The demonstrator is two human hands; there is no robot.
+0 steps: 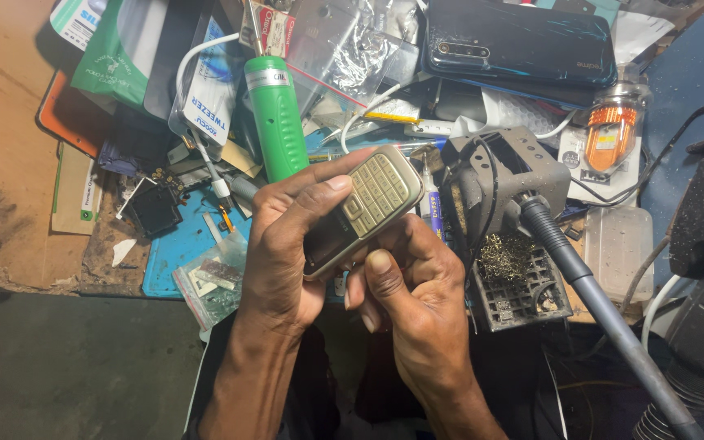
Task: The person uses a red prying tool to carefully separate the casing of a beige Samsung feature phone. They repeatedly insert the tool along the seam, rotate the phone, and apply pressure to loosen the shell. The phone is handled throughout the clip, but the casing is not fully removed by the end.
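Note:
Both hands hold a small gold-coloured keypad phone (362, 210) in the middle of the view, tilted with its keypad end up and to the right. My left hand (287, 244) wraps around its left side, the thumb lying along the top edge of the keypad. My right hand (413, 285) grips it from below and from the right, with the thumb pressed against the lower edge near the screen end. The screen is dark.
A green cylinder tool (276, 114) stands just behind the phone. A grey soldering iron stand (515, 236) with its iron (596, 301) sits to the right. A dark smartphone (523, 41), packets, cables, a blue mat (173, 253) and a small black part (155, 208) crowd the bench.

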